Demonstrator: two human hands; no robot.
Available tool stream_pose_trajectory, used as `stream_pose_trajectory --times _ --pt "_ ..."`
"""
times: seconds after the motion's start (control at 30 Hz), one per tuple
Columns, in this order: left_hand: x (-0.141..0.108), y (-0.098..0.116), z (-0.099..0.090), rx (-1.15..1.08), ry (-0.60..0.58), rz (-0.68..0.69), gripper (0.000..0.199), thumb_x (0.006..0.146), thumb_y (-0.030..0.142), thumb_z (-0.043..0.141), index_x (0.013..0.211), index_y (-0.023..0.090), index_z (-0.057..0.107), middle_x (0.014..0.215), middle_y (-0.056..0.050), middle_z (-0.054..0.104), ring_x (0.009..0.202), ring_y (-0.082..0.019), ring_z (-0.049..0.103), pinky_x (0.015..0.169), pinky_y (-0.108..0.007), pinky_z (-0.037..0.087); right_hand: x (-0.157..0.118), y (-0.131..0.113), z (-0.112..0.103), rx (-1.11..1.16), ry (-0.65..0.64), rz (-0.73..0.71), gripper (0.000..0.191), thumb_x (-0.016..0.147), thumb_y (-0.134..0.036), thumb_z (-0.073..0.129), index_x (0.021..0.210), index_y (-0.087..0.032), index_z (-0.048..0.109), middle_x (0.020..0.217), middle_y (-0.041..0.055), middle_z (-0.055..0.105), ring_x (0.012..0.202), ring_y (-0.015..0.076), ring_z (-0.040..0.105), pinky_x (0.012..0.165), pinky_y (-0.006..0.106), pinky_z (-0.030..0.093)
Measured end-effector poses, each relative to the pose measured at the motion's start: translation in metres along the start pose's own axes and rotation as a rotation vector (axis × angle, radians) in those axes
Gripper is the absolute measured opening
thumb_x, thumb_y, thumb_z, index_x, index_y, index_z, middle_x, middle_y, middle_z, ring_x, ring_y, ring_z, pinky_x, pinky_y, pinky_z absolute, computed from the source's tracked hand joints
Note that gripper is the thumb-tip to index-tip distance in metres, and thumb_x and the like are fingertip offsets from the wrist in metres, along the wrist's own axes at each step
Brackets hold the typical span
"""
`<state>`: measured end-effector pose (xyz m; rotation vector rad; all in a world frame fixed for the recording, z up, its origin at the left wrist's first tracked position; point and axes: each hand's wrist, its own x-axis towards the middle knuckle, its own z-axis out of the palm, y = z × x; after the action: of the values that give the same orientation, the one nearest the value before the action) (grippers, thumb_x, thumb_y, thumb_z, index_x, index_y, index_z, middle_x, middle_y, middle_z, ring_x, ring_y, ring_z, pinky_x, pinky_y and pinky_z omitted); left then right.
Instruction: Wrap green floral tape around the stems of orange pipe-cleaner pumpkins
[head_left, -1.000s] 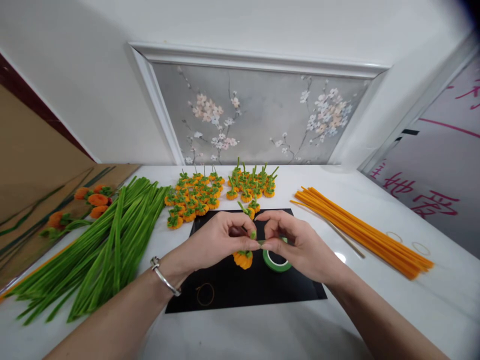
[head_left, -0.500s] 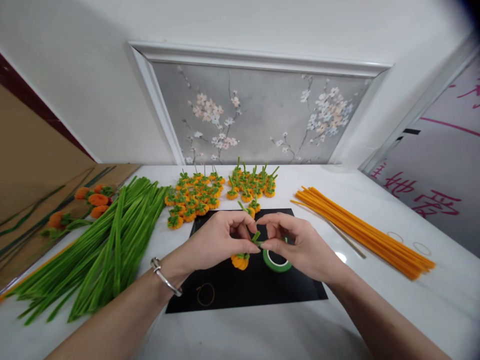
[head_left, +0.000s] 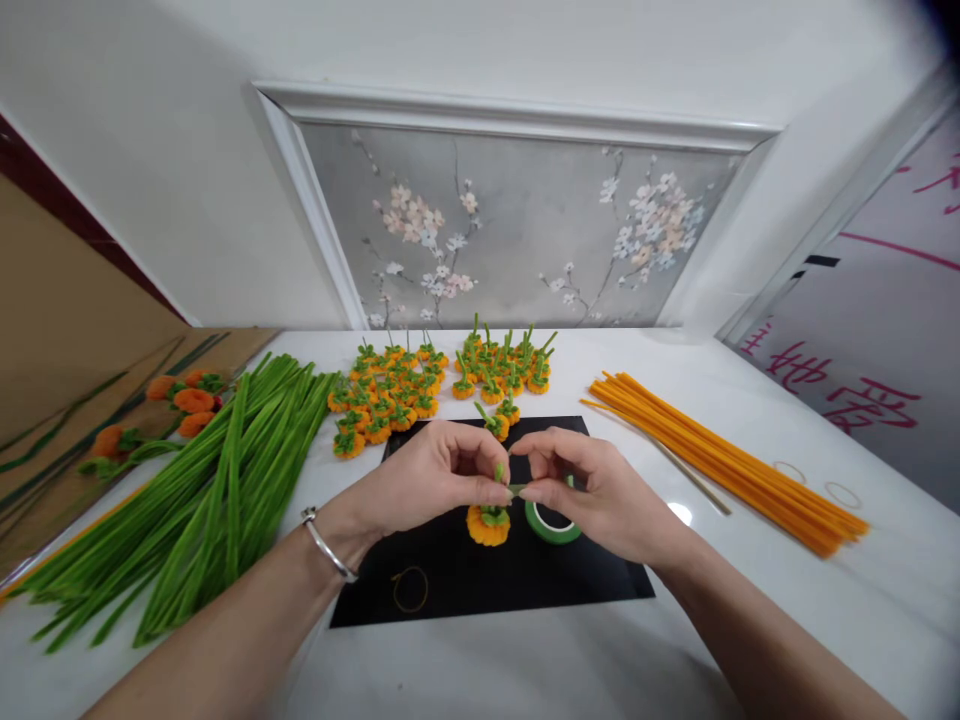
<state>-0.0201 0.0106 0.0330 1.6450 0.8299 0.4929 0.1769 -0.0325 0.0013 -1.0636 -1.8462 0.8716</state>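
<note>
Between thumb and fingers, my left hand (head_left: 454, 475) pinches the green stem of an orange pipe-cleaner pumpkin (head_left: 488, 526), which hangs below the fingertips over the black mat (head_left: 495, 580). Close beside it, my right hand (head_left: 581, 480) is closed in a pinch on a short strip of green floral tape (head_left: 516, 490) that reaches to the stem. A roll of green tape (head_left: 555, 530) lies on the mat, partly hidden by the right hand. Just behind the hands, two more small pumpkins (head_left: 495, 424) stand at the mat's far edge.
Several finished pumpkins (head_left: 390, 390) cluster at the back, with a second group (head_left: 510, 365) to their right. Green pipe cleaners (head_left: 232, 490) are heaped at left, orange ones (head_left: 727, 460) at right. A thin ring (head_left: 410, 589) lies on the mat. A framed floral panel (head_left: 517, 230) is behind.
The held pumpkin has turned more upright and shifted slightly right, its stem now vertical instead of leaning. Both hands stay pinched close together in nearly the same place.
</note>
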Motion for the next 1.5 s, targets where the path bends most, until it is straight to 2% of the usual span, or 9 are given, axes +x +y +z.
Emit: stream_pose_trajectory --times 0.27,0.53,0.83,1.0,1.2,1.33,1.4,1.5 --pt "0.0 0.002 -0.001 0.034 -0.06 -0.027 0.015 0.072 0.016 0.069 0.083 0.014 0.06 0.065 0.003 0.061 0.059 -0.008 0.055 0.058 -0.02 0.043 0.0 0.002 -0.002 0.004 -0.006 0.024 0.022 0.081 -0.017 0.061 0.103 -0.022 0.062 0.068 -0.0043 0.049 0.061 0.0093 0.045 0.055 0.021 0.038" --pt "-0.002 0.001 0.004 -0.033 -0.088 -0.046 0.022 0.077 0.014 0.064 0.094 0.017 0.051 0.069 0.0 0.069 0.065 -0.014 0.068 0.066 -0.025 0.05 0.001 0.005 -0.002 0.001 0.011 0.029 0.025 0.083 -0.017 0.06 0.107 -0.023 0.061 0.07 -0.0044 0.05 0.061 0.0092 0.044 0.056 0.021 0.038" --pt "0.0 -0.001 0.002 -0.045 -0.091 -0.067 0.024 0.077 0.017 0.065 0.09 0.017 0.045 0.066 0.002 0.066 0.064 -0.014 0.068 0.064 -0.024 0.049 0.001 0.004 0.0 -0.224 0.01 -0.047 0.025 0.082 -0.007 0.058 0.101 -0.022 0.062 0.077 -0.0023 0.053 0.069 0.0107 0.052 0.064 0.022 0.041" --pt "0.0 -0.006 0.006 -0.014 -0.075 -0.038 0.027 0.079 0.019 0.063 0.095 0.019 0.041 0.067 0.004 0.063 0.064 -0.013 0.064 0.062 -0.024 0.047 0.001 0.002 0.0 -0.163 -0.031 -0.095 0.022 0.086 -0.018 0.059 0.107 -0.022 0.059 0.099 0.0024 0.061 0.089 0.0144 0.057 0.079 0.025 0.044" --pt "-0.001 -0.009 0.006 -0.042 -0.127 -0.037 0.035 0.082 0.02 0.058 0.111 0.021 0.038 0.073 0.002 0.063 0.065 -0.013 0.063 0.061 -0.025 0.046 0.0 -0.003 0.006 0.011 -0.142 0.016 0.014 0.083 -0.008 0.058 0.087 -0.021 0.06 0.078 -0.0049 0.067 0.072 0.0096 0.06 0.068 0.02 0.044" --pt "-0.001 -0.006 0.004 -0.02 -0.121 -0.026 0.033 0.088 0.027 0.05 0.118 0.021 0.039 0.072 0.001 0.063 0.07 -0.014 0.063 0.066 -0.026 0.047 -0.001 -0.002 0.005 0.027 -0.123 0.012 0.015 0.084 -0.007 0.055 0.086 -0.021 0.062 0.082 -0.0036 0.069 0.077 0.0106 0.062 0.072 0.021 0.045" --pt "-0.001 -0.007 0.005 0.0 -0.099 -0.023 0.038 0.085 0.03 0.056 0.118 0.021 0.04 0.075 0.001 0.063 0.071 -0.014 0.063 0.066 -0.026 0.047 -0.001 -0.001 0.004 -0.047 -0.081 -0.001 0.013 0.083 -0.008 0.056 0.082 -0.02 0.062 0.081 -0.0033 0.068 0.075 0.0108 0.061 0.069 0.021 0.044" --pt "-0.001 -0.009 0.011 0.078 -0.028 -0.012 0.05 0.072 0.024 0.07 0.115 0.022 0.044 0.084 0.0 0.063 0.074 -0.015 0.062 0.063 -0.025 0.047 -0.001 0.0 0.004 -0.158 -0.015 -0.031 0.014 0.08 -0.007 0.058 0.08 -0.02 0.063 0.079 -0.0032 0.065 0.071 0.0107 0.059 0.066 0.022 0.042"
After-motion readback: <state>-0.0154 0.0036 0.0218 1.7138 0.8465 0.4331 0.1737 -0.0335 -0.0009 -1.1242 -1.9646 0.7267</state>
